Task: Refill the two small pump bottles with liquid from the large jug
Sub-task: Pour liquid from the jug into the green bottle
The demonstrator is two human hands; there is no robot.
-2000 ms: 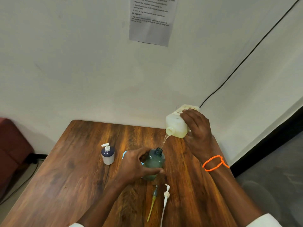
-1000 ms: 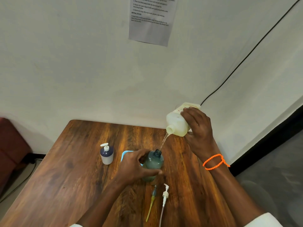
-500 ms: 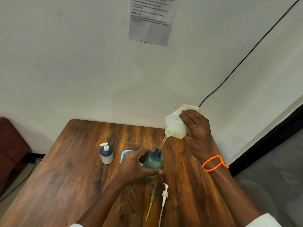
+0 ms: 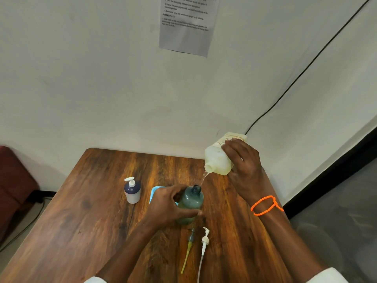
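Barely anything's shifted since a moment ago: my right hand (image 4: pixel 243 168) still has the large jug (image 4: pixel 219 158) tipped, fingers wrapped over its side, and a thin stream (image 4: pixel 204 177) keeps running into the green pump bottle (image 4: pixel 191 203). My left hand (image 4: pixel 170 207) is curled round that bottle, so its lower part is mostly hidden. A blue thing (image 4: pixel 156 190) pokes out behind my left knuckles, can't tell what it is. Left of that hand stands the other pump bottle (image 4: pixel 132 190), pump still on. Two removed pumps, a yellow-tubed pump (image 4: pixel 188 249) and a white pump (image 4: pixel 204 245), lie on the table (image 4: pixel 81 221) between my wrists. The white one's tube runs out of frame.
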